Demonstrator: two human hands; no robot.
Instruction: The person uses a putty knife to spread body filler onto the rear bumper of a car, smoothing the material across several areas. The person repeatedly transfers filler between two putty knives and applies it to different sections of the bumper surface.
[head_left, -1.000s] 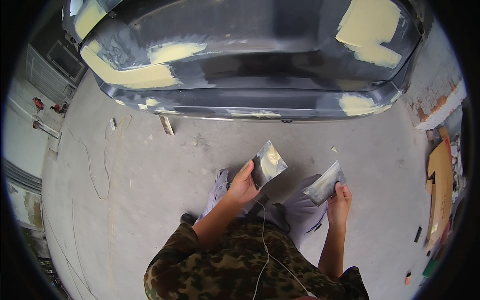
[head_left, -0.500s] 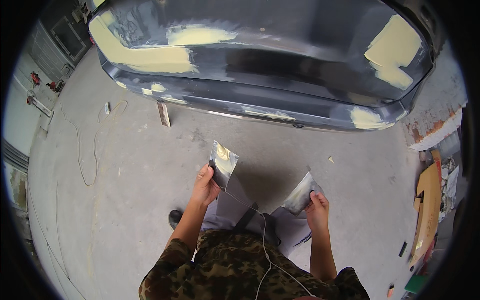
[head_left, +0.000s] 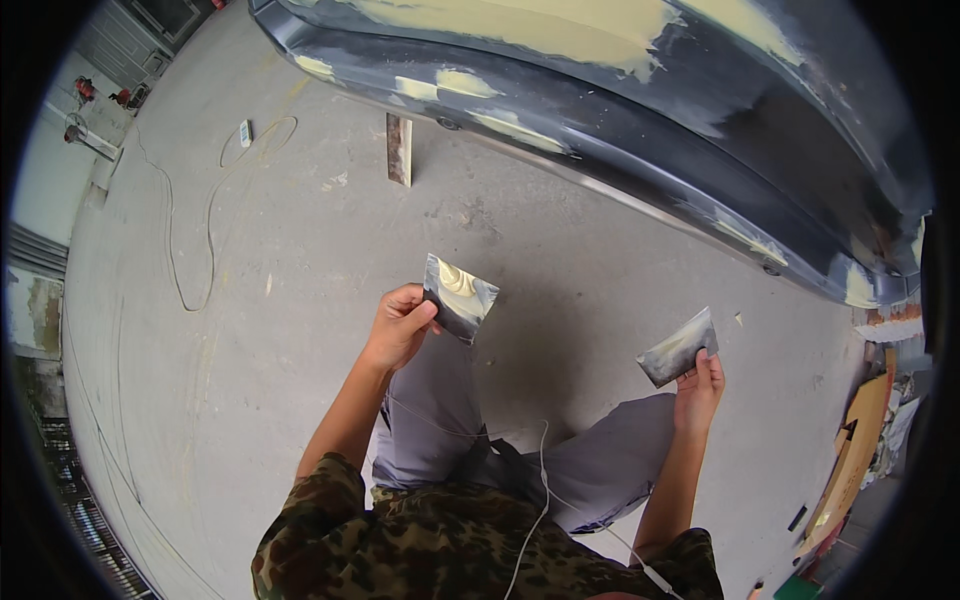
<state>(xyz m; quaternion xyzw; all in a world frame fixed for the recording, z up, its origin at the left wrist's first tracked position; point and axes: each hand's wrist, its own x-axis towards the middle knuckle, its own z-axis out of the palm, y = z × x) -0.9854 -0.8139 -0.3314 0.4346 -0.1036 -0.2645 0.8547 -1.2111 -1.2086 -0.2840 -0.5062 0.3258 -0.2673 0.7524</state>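
Note:
My left hand [head_left: 398, 328] pinches a flat putty spreader [head_left: 462, 310] by its lower left edge, thumb on top. A soft dollop of pale yellow filler [head_left: 456, 281] lies on its upper part. Farther right, my right hand [head_left: 698, 398] grips a second spreader [head_left: 682, 345], tilted and smeared with grey and a little yellow. The two plates are well apart, and neither touches the car. Ahead is the dark rear bumper [head_left: 620, 165] of a car, with yellow filler patches [head_left: 560, 35] spread over the bumper and the panel above it.
A narrow stained board [head_left: 399, 150] leans under the bumper. On the concrete floor to the left lie a thin cable [head_left: 211, 240] and a small white object [head_left: 245, 133]. Flattened cardboard [head_left: 850, 455] and scraps stand at the right edge. A white cord [head_left: 544, 470] hangs across my front.
My view has turned and come nearer the bumper's left part, which now slants down to the right. My right hand has moved right and up with its spreader, widening the gap between my hands.

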